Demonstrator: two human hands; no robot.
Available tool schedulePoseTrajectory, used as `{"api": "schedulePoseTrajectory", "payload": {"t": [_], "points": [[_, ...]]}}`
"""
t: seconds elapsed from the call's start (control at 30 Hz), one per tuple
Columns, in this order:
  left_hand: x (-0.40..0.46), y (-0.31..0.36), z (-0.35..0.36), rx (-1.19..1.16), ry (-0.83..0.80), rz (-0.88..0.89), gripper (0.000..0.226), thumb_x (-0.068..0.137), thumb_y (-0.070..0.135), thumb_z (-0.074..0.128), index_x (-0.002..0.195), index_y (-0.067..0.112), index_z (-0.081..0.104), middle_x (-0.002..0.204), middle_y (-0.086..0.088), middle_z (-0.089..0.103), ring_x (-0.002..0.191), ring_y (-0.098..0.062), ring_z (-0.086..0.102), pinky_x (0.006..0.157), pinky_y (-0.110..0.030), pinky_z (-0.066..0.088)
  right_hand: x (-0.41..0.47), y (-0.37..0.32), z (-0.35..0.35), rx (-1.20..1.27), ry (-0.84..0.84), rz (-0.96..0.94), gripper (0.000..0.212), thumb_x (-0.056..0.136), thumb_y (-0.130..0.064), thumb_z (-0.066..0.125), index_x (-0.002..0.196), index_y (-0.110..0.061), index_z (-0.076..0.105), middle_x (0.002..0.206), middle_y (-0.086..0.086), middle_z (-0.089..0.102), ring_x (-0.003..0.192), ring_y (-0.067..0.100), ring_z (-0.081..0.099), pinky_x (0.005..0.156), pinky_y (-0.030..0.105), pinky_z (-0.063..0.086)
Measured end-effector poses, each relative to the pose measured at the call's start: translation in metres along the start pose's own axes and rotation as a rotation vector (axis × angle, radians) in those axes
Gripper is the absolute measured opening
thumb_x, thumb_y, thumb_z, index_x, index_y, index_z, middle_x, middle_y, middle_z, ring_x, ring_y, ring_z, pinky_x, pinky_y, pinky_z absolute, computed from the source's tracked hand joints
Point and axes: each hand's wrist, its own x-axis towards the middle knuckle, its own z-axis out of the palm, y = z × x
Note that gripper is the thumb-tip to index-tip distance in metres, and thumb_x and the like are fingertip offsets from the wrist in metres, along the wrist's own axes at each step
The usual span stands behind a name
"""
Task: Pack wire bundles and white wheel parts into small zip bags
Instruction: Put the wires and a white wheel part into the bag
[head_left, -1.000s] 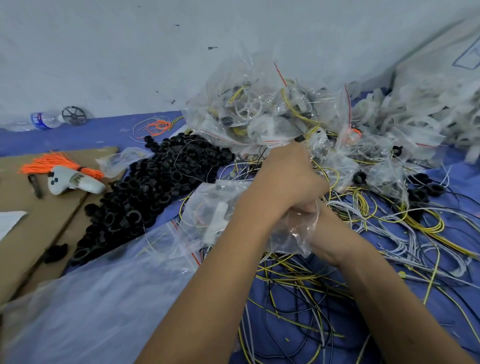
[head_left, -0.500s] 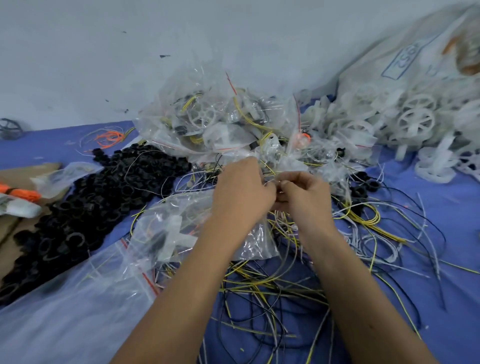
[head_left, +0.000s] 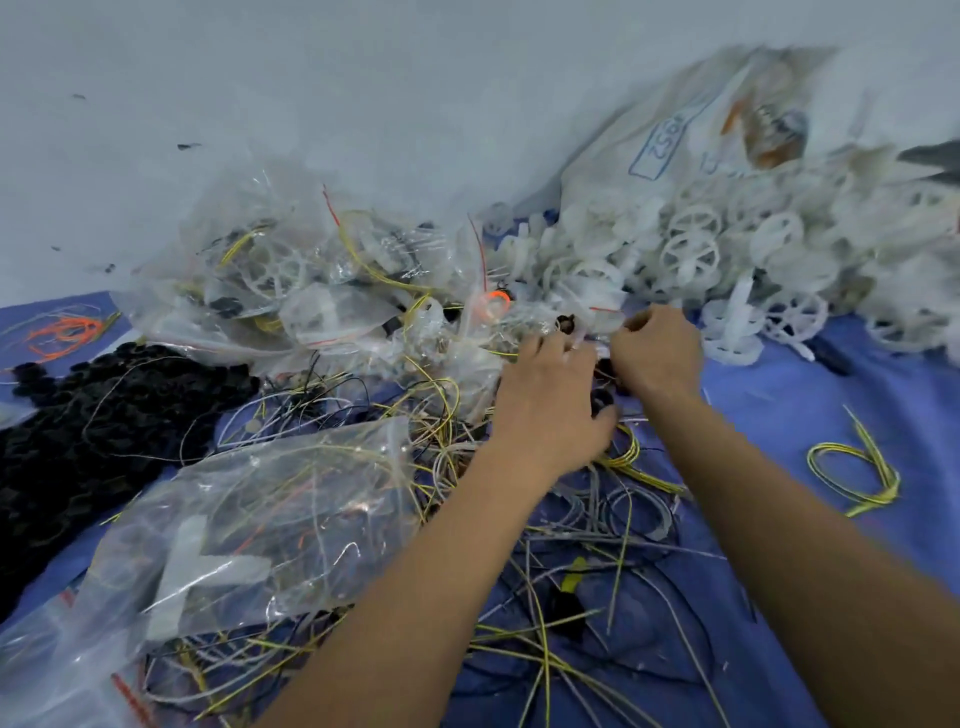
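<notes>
Just beyond both hands: heap of filled zip bags (head_left: 322, 291), wires and wheel shapes visible through the plastic. Left hand (head_left: 550, 400) palm down over the wire tangle, fingers curled; what they close on is hidden under the hand — cannot tell. Right hand (head_left: 657, 353) just beside it, nearly touching, fingers bent as if pinching something small at the edge of the bag heap; the item is too blurred to name.

White wheel parts (head_left: 727, 260) piled beyond and to the right of the right hand, spilling from a large sack (head_left: 670, 140). Loose wires (head_left: 571, 571) spread beneath both forearms. One yellow wire loop (head_left: 857, 473) lies well apart, right of the right forearm. Flat clear bag (head_left: 249, 525) left of the left forearm; black ring parts (head_left: 104, 415) further left.

Risks, as judged:
- Wires under the forearms are interlaced; lifting one bundle may drag neighbours along.
- Hands work against the bag heap; a nudge could slide filled bags down.
- Wheel pile slopes toward the hands; pulling one may tumble others.
</notes>
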Motion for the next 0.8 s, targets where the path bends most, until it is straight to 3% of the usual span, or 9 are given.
{"api": "schedulePoseTrajectory", "payload": {"t": [0.03,0.1,0.2,0.27,0.33,0.43,0.5,0.63,0.8], "points": [[0.004,0.005,0.007,0.009,-0.013,0.014,0.058,0.091,0.053,0.063,0.133,0.014,0.056,0.146,-0.012,0.046,0.139,-0.033,0.033,0.113,-0.046,0.035,0.007,0.012,0.0,-0.134,0.011,0.038,0.012,0.081,-0.02,0.055,0.082,-0.008,0.057,0.091,0.018,0.057,0.088,0.035,0.051,0.074,0.04,0.038],[0.014,0.019,0.024,0.027,-0.046,0.034,0.058,0.093,0.059,0.057,0.132,0.016,0.056,0.146,-0.012,0.046,0.142,-0.033,0.031,0.116,-0.05,0.03,0.019,0.036,-0.004,-0.338,0.063,0.1,0.03,0.084,-0.021,0.063,0.11,-0.008,0.056,0.137,0.027,0.039,0.126,0.044,0.036,0.091,0.049,0.038],[0.022,0.042,0.043,0.01,-0.097,0.037,0.06,0.095,0.063,0.052,0.133,0.017,0.055,0.14,-0.01,0.049,0.14,-0.032,0.033,0.118,-0.059,0.022,0.031,0.065,-0.01,-0.38,-0.05,0.129,0.042,0.089,-0.021,0.062,0.129,-0.012,0.052,0.156,0.024,0.019,0.144,0.045,0.017,0.106,0.057,0.034],[0.024,0.053,0.053,-0.006,-0.083,0.031,0.058,0.095,0.062,0.052,0.131,0.018,0.056,0.14,-0.009,0.05,0.139,-0.031,0.035,0.12,-0.059,0.019,0.033,0.08,-0.012,-0.398,-0.173,0.139,0.047,0.094,-0.029,0.058,0.139,-0.016,0.048,0.154,0.022,0.023,0.141,0.046,0.023,0.109,0.056,0.032],[0.026,0.06,0.059,0.007,-0.072,0.027,0.057,0.094,0.062,0.052,0.13,0.018,0.056,0.139,-0.009,0.051,0.138,-0.03,0.036,0.12,-0.056,0.019,0.032,0.087,-0.016,-0.399,-0.172,0.065,0.042,0.094,-0.035,0.061,0.133,-0.021,0.055,0.144,0.019,0.035,0.131,0.043,0.033,0.103,0.052,0.036],[0.027,0.061,0.062,-0.013,-0.042,0.022,0.054,0.096,0.057,0.054,0.129,0.015,0.057,0.136,-0.011,0.053,0.135,-0.031,0.039,0.117,-0.05,0.026,0.031,0.084,-0.026,-0.341,-0.097,-0.011,0.02,0.091,-0.041,0.065,0.09,-0.021,0.066,0.107,0.012,0.057,0.106,0.037,0.05,0.083,0.042,0.044],[0.026,0.059,0.061,-0.092,0.0,0.006,0.05,0.096,0.05,0.058,0.128,0.012,0.059,0.13,-0.014,0.055,0.13,-0.033,0.042,0.113,-0.044,0.032,0.028,0.079,-0.028,-0.244,-0.064,-0.016,0.033,0.085,-0.043,0.069,0.078,-0.014,0.056,0.078,0.008,0.057,0.084,0.033,0.054,0.068,0.037,0.043],[0.021,0.052,0.053,-0.175,0.001,-0.037,0.039,0.095,0.038,0.063,0.122,0.01,0.062,0.122,-0.013,0.054,0.123,-0.032,0.044,0.105,-0.041,0.04,0.014,0.068,-0.022,-0.152,-0.128,-0.021,0.052,0.077,-0.043,0.074,0.106,-0.008,0.05,0.091,0.01,0.062,0.085,0.033,0.057,0.065,0.037,0.041],[0.009,0.037,0.017,-0.221,0.076,-0.033,0.019,0.093,0.029,0.066,0.102,0.012,0.069,0.111,-0.009,0.055,0.111,-0.028,0.052,0.094,-0.039,0.046,0.007,0.048,-0.022,-0.097,-0.232,-0.035,0.036,0.08,-0.037,0.071,0.102,-0.013,0.057,0.103,0.012,0.067,0.09,0.032,0.058,0.067,0.036,0.042]]}}
